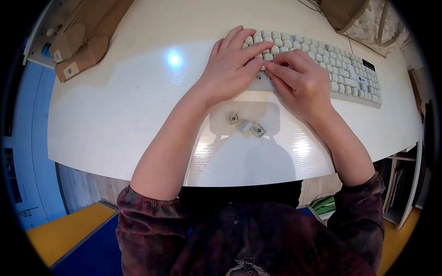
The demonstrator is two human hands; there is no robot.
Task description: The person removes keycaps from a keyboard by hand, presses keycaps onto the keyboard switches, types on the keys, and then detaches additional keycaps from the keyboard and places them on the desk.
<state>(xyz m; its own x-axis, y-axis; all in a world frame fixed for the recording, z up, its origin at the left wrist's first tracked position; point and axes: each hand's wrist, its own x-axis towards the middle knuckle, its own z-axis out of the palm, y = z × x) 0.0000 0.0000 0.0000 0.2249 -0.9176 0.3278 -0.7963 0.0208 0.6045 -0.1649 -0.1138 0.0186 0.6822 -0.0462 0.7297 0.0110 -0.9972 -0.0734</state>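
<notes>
A white keyboard (343,69) with off-white keycaps lies across the far side of the desk. My left hand (230,64) rests over its left end, fingers stretched and apart on the keys, the thumb reaching toward my other hand. My right hand (301,80) is closed in a pinch at the front left part of the keyboard, thumb and index finger on a keycap there. Dark key switches show just below these fingertips. Nearer to me lie three loose keycaps: one left (233,118) and one right (258,130) with undersides up, and a paler one (246,126) between them.
Brown cardboard pieces (83,55) stand at the desk's far left. A brown bag (345,14) and patterned fabric (382,25) are at the back right. The white desk (115,124) has a curved front edge close to my body. Shelves (400,184) stand below on the right.
</notes>
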